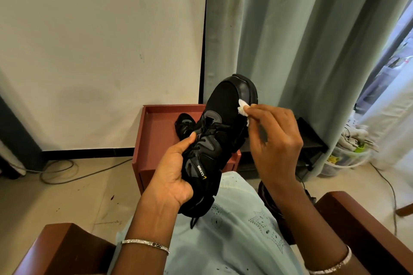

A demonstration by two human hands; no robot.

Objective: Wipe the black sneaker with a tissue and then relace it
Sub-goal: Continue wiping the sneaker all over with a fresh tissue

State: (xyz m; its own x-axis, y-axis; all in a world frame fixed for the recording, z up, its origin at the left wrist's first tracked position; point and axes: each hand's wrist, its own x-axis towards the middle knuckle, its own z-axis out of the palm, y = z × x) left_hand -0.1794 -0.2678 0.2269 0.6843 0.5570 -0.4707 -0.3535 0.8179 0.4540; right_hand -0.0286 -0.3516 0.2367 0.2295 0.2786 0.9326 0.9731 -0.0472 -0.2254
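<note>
The black sneaker (223, 105) is held up in the middle of the frame, toe pointing toward the top and heel down over the lap. On its side panel, white letters read "CLYMB", upside down from this view, with a small yellow mark next to them. Its black laces are threaded across the tongue, and one end dangles below the heel.

The left hand (176, 172) grips the sneaker's rear half, with the thumb lying across the laces and the fingers wrapped underneath. The right hand (274, 134) pinches one small white tissue (242, 107) between thumb and fingertips and presses it against the side of the toe, where the fabric meets the shiny toe cap. The two hands are apart, one at each end of the shoe.

A second black sneaker (184, 125) lies behind the first on a reddish-brown table (156, 123) with a raised rim. Each wrist wears one silver bracelet, two in all: one at lower left (145, 244) and one at lower right (330, 265). A pale blue embroidered garment (234, 230) covers the lap. Two brown chair arms sit at the lower corners, left (67, 248) and right (362, 225).

A grey-green curtain (301, 40) hangs in the upper right. A cable (60, 172) loops on the floor at the left, and a bucket (344, 158) stands at the right edge.
</note>
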